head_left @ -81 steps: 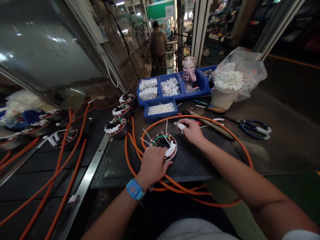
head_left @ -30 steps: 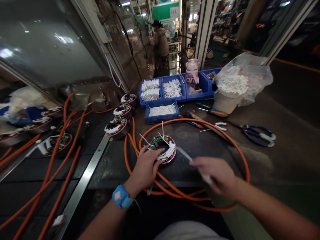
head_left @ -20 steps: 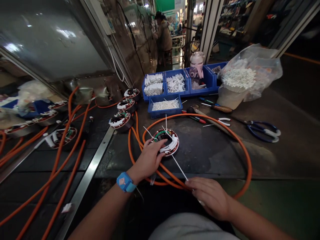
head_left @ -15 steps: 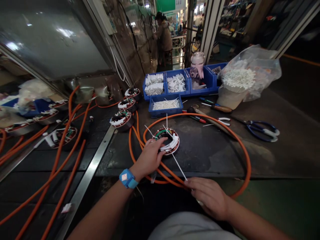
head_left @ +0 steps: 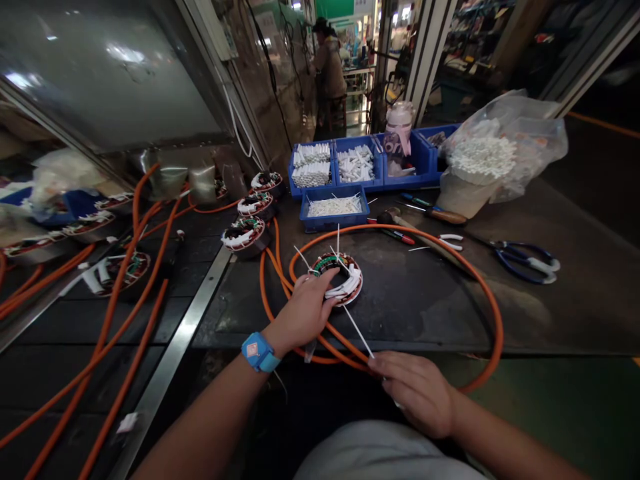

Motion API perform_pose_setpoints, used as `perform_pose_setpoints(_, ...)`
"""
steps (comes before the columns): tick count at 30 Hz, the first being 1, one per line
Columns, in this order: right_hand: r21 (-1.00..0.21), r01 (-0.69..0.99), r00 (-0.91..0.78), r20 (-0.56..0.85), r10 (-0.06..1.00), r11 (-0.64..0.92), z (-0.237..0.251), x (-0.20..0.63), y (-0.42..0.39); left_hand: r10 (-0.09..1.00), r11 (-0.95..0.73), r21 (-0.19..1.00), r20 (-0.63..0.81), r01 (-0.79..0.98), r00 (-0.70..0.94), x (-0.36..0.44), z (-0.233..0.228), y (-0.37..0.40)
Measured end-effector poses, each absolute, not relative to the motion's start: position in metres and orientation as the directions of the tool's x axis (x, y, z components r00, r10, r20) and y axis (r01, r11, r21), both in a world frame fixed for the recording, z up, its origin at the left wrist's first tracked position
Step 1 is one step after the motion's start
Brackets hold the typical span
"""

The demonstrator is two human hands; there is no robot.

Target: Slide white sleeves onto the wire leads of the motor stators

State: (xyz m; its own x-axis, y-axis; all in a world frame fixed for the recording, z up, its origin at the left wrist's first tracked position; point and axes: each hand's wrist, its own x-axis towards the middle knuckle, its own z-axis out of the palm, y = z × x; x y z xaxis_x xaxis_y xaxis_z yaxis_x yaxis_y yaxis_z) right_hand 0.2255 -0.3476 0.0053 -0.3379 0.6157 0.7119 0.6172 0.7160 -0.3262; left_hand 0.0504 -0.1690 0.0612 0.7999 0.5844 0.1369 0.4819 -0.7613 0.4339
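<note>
Work surface is a dark, scuffed metal bench top (head_left: 550,300) with a steel rail (head_left: 185,333) along its left edge; beyond the rail lies a lower dark surface strewn with orange cables (head_left: 125,320). Left hand (head_left: 305,310), blue wristband on the wrist, is pressed flat on the near-left rim of a round wound motor stator with green and copper coils and white sleeving (head_left: 337,277), fingers spread and not closed round it. The stator sits on the bench near the front edge, inside a large loop of orange sheathed cable (head_left: 480,293). Right hand (head_left: 415,390) is at the bench's front edge, well apart from the left, fingers curled and pinching the near end of a thin white cable tie (head_left: 357,331) that runs taut from the stator to the fingertips. Three more wound stators (head_left: 244,233) stand in a row to the left rear. Behind them are blue plastic bins of white sleeve pieces (head_left: 333,167), a pale drinking bottle (head_left: 399,130) in one bin, a clear bag of white tubes over a tub (head_left: 495,157), a wooden-handled screwdriver (head_left: 435,215) and blue-handled scissors (head_left: 525,257). The room is a dim workshop: a large reflective metal panel (head_left: 100,73) at left and a person standing at a distance (head_left: 330,67) in the aisle. The right hand's grip on the tie is partly hidden by its own knuckles; where the tie enters the stator is too small to make out. Items at far left are blurred.
</note>
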Motion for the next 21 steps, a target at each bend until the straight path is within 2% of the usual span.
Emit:
perform_pose_setpoints(8, -0.331, 0.668, -0.297, 0.702, 0.647, 0.666, 0.0, 0.218, -0.325, 0.578, -0.77, 0.385, 0.081, 0.509, 0.812, 0.051, 0.067, -0.172)
perform_pose_setpoints(10, -0.367, 0.677, -0.254, 0.698, 0.67, 0.638, 0.001, 0.214, -0.303, 0.601, -0.742, 0.435, 0.096, 0.51, 0.793, 0.053, 0.066, -0.173)
perform_pose_setpoints(12, -0.494, 0.628, -0.171, 0.666, 0.726, 0.601, 0.003, 0.21, -0.281, 0.662, -0.683, 0.536, 0.167, 0.497, 0.731, 0.053, 0.061, -0.175)
perform_pose_setpoints(14, -0.701, 0.513, -0.028, 0.563, 0.826, 0.496, 0.004, 0.207, -0.265, 0.691, -0.67, 0.592, 0.279, 0.448, 0.666, 0.052, 0.053, -0.177)
perform_pose_setpoints(16, -0.874, 0.323, 0.098, 0.411, 0.906, 0.362, 0.004, 0.206, -0.259, 0.655, -0.73, 0.552, 0.399, 0.402, 0.641, 0.051, 0.044, -0.18)
perform_pose_setpoints(17, -0.924, 0.222, 0.135, 0.347, 0.928, 0.313, 0.004, 0.205, -0.259, 0.623, -0.767, 0.51, 0.447, 0.389, 0.642, 0.05, 0.04, -0.181)
perform_pose_setpoints(19, -0.963, 0.066, 0.155, 0.269, 0.951, 0.261, 0.004, 0.204, -0.263, 0.573, -0.816, 0.425, 0.503, 0.392, 0.646, 0.048, 0.035, -0.182)
perform_pose_setpoints(21, -0.968, 0.015, 0.141, 0.249, 0.958, 0.25, 0.003, 0.204, -0.268, 0.546, -0.837, 0.36, 0.522, 0.411, 0.655, 0.046, 0.033, -0.182)
